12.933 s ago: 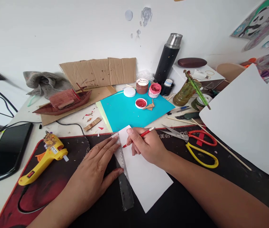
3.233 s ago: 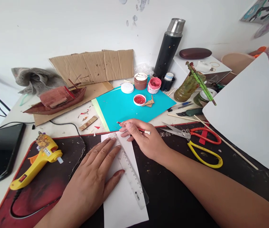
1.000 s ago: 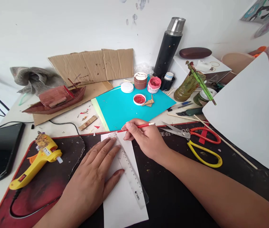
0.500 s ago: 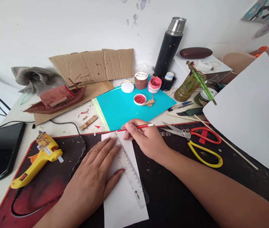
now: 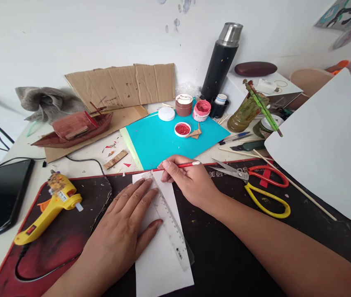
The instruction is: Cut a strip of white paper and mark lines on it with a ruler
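My left hand (image 5: 126,218) lies flat, fingers stretched out, pressing a clear plastic ruler (image 5: 170,231) onto a strip of white paper (image 5: 159,272). The ruler runs at a slant across the paper, and its lower end reaches past the right edge. In my right hand (image 5: 190,181) a thin red pencil (image 5: 187,164) is pinched between thumb and fingers. The pencil lies nearly level, its tip at the ruler's upper end near the top of the paper. Both hands rest over the dark mat (image 5: 224,255).
Red-and-yellow scissors (image 5: 248,175) lie open at right, beside a large white sheet (image 5: 326,152). A yellow glue gun (image 5: 51,210) and a phone (image 5: 3,198) are at left. Behind stand a brown model boat (image 5: 73,130), paint pots (image 5: 201,110) on blue card (image 5: 153,142), and a black flask (image 5: 220,62).
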`<move>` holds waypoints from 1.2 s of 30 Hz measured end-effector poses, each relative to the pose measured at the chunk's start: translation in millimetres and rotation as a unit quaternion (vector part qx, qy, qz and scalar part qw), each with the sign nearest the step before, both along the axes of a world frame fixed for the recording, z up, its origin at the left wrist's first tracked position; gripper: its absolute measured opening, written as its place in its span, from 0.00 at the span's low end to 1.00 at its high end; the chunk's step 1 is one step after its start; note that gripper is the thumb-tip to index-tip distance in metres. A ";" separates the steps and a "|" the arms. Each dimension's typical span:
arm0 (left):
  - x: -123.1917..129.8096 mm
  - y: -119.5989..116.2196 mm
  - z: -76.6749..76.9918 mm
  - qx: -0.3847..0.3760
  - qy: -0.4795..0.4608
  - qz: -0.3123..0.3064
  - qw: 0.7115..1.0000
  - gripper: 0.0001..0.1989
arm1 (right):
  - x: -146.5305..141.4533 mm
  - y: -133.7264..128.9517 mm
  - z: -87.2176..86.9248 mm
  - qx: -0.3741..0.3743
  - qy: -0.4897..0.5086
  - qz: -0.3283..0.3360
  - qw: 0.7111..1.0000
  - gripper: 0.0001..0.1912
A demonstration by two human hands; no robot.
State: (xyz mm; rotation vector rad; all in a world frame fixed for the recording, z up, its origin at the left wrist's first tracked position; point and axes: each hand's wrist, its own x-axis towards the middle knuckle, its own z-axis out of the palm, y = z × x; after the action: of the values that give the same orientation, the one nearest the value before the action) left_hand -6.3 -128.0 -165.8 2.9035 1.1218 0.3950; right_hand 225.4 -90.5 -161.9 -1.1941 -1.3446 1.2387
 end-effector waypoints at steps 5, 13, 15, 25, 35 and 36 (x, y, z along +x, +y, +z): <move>0.3 0.4 0.2 0.008 -0.004 -0.002 1.000 0.29 | 0.3 0.2 -0.6 -0.002 -0.006 0.002 1.000 0.23; -0.8 0.1 -0.8 -0.011 -0.013 0.005 1.000 0.29 | 1.1 -1.3 4.4 0.011 -0.034 -0.001 0.999 0.22; -0.7 0.0 -0.8 -0.016 -0.014 0.006 1.000 0.29 | 1.5 -1.6 5.1 0.016 -0.044 -0.001 0.999 0.21; -0.2 0.2 -0.7 -0.013 -0.012 0.003 1.000 0.30 | 3.1 -4.3 7.7 0.041 -0.094 0.007 0.995 0.24; 0.1 0.2 0.1 0.000 -0.007 -0.002 1.000 0.29 | 2.0 -6.7 10.9 0.048 -0.128 0.003 0.991 0.28; 0.3 0.2 0.3 0.003 -0.003 -0.004 1.000 0.29 | 2.0 -6.9 11.4 0.049 -0.130 0.003 0.990 0.28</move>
State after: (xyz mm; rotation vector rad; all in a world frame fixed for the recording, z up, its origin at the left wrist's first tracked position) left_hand -5.9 -127.8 -165.5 2.9085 1.1107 0.4077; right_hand 227.4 -97.4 -150.5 -1.3141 -1.5811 1.0342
